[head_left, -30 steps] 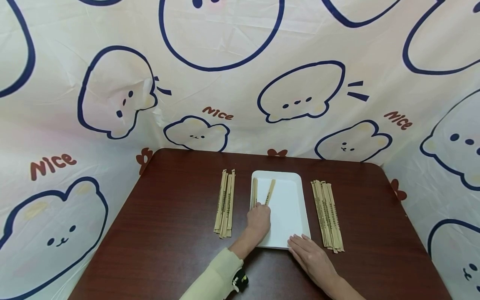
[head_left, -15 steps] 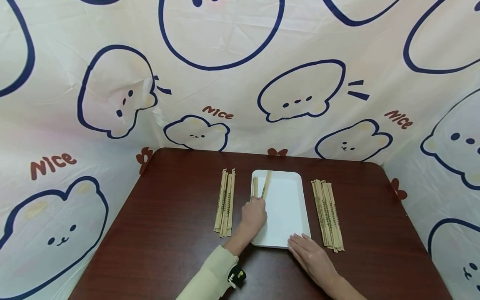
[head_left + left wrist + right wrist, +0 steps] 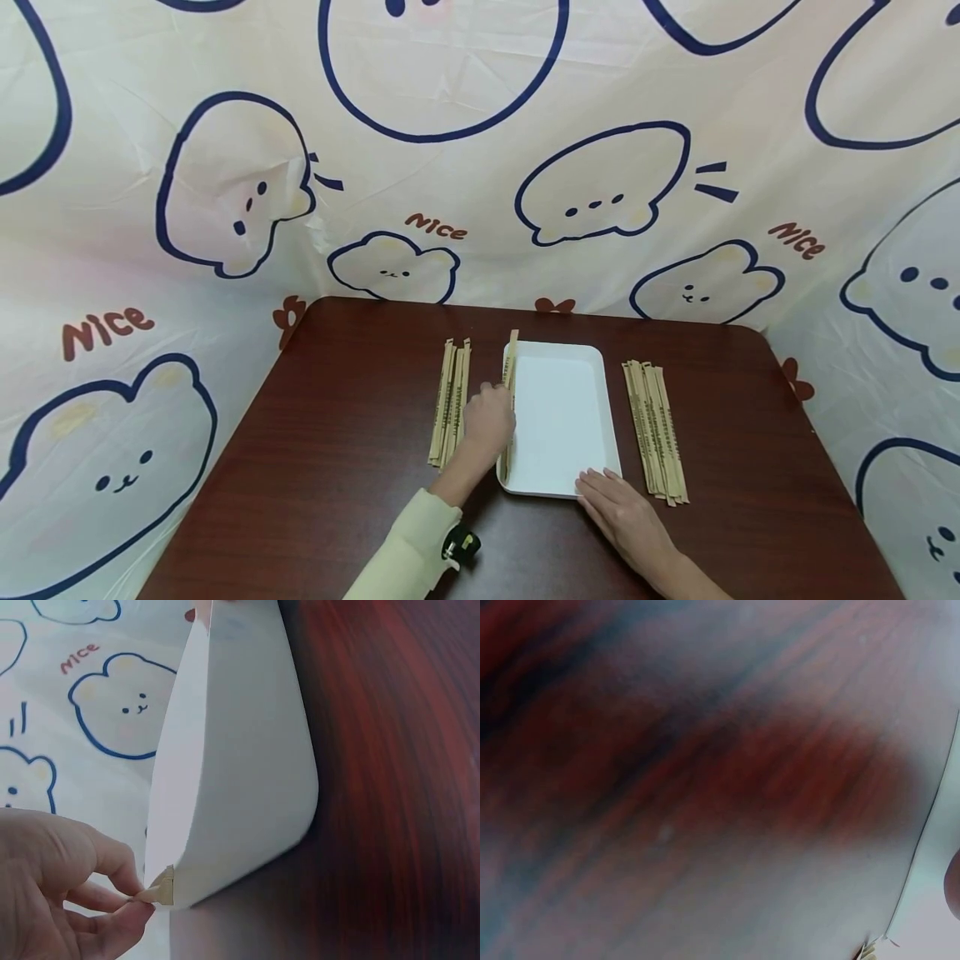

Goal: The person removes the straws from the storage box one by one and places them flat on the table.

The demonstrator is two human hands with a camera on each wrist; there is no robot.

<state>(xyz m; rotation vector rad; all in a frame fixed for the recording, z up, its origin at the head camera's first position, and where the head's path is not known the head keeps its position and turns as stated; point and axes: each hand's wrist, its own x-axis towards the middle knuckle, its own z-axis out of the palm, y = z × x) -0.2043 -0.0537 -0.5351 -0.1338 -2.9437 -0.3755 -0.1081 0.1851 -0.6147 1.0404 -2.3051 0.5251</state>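
A white rectangular tray (image 3: 562,417) lies in the middle of the table. My left hand (image 3: 489,421) is at its left rim and pinches a slim paper-wrapped stick (image 3: 512,354), whose far end sticks out past the tray's back edge. Thumb and fingertips meet on the tan wrapper end (image 3: 167,888) in the left wrist view. Whether another stick lies beneath it along the left wall is hard to tell. My right hand (image 3: 626,518) rests with straight fingers on the tray's near right corner; only a fingertip (image 3: 953,886) shows in the right wrist view.
A bundle of printed paper-wrapped sticks (image 3: 447,392) lies left of the tray, partly behind my left hand. Another bundle (image 3: 654,429) lies to the right. Behind the dark wooden table (image 3: 337,450) hangs a cartoon-printed cloth (image 3: 480,183).
My left hand has moved left across the tray with the stick, from a slanted position in the tray to its left edge. The right hand has stayed in place.
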